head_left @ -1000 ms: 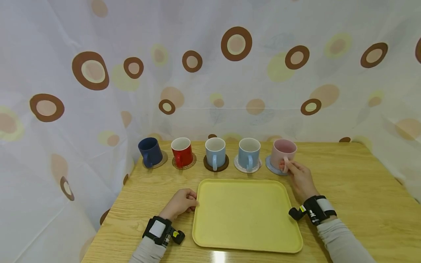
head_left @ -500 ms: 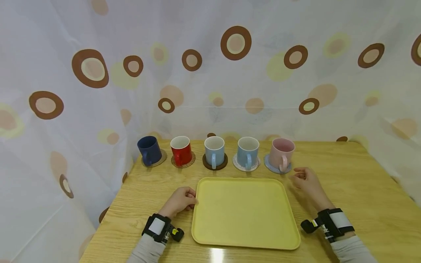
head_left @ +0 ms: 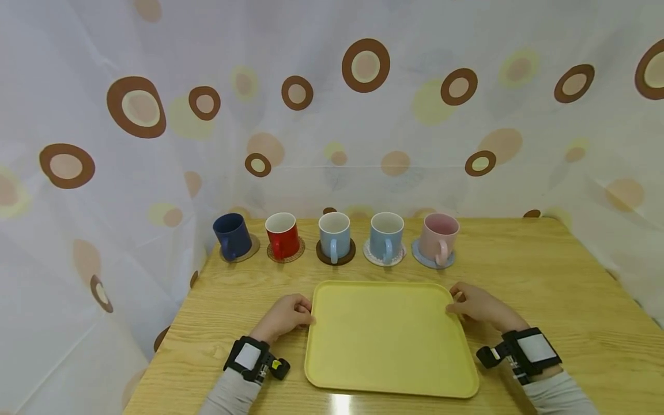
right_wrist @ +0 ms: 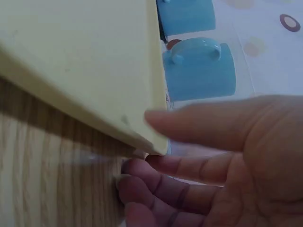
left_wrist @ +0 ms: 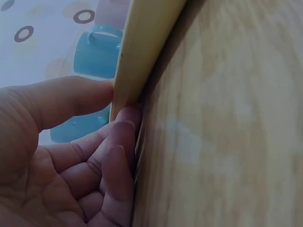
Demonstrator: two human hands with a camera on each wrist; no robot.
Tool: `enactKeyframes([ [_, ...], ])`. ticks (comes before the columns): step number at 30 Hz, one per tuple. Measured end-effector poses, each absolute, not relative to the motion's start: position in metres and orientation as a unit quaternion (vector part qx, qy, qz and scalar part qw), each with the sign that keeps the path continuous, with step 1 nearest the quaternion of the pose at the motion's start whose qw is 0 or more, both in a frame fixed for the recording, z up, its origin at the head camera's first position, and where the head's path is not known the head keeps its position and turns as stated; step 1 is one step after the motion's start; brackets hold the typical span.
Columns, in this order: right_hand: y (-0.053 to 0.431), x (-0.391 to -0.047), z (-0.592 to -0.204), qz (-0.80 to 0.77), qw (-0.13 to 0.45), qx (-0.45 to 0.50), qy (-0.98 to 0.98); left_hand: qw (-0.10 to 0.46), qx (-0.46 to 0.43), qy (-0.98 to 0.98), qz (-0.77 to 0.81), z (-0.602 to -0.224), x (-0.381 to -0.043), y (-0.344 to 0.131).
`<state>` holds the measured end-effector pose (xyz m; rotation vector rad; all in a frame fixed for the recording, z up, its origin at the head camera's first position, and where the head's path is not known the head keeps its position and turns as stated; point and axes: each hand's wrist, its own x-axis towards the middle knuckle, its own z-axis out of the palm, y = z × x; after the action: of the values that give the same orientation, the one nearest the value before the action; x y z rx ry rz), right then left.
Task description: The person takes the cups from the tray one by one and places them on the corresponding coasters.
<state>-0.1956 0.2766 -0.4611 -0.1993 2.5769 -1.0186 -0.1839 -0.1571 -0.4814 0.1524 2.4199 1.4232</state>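
A yellow rectangular tray [head_left: 389,340] sits near the front of the wooden table. At its left edge my left hand [head_left: 284,316] grips the rim, thumb against the side and curled fingers low beneath it. My right hand [head_left: 479,305] is at the tray's upper right edge. In the right wrist view the thumb [right_wrist: 199,123] lies over the rim, slightly blurred, while the fingers curl under the corner. Behind the tray stand a navy mug [head_left: 232,237], a red mug [head_left: 283,237], two light blue mugs [head_left: 334,236] and a pink mug [head_left: 436,237], handles facing me.
Each mug stands on its own coaster, among them a dark brown one [head_left: 349,257] and a pale blue one [head_left: 421,259]. A white curtain [head_left: 311,132] with brown ring patterns hangs behind the wooden table [head_left: 534,276].
My right hand has released the pink mug's handle and come down to the tray's right edge. The tray has shifted slightly right and toward me; my left hand stays on its left edge.
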Motion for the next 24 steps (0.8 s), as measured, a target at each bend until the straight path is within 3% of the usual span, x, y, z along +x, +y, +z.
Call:
enactKeyframes([
  [11,0.295,-0.187,-0.458,-0.328,0.175,-0.067,0.926,0.170,0.075,0.862,0.472,-0.483,-0.182,-0.152],
  [24,0.363,-0.181,-0.459,-0.324,0.167,-0.054,0.930,0.176,0.063,0.864,0.467,-0.479,-0.180,-0.153],
])
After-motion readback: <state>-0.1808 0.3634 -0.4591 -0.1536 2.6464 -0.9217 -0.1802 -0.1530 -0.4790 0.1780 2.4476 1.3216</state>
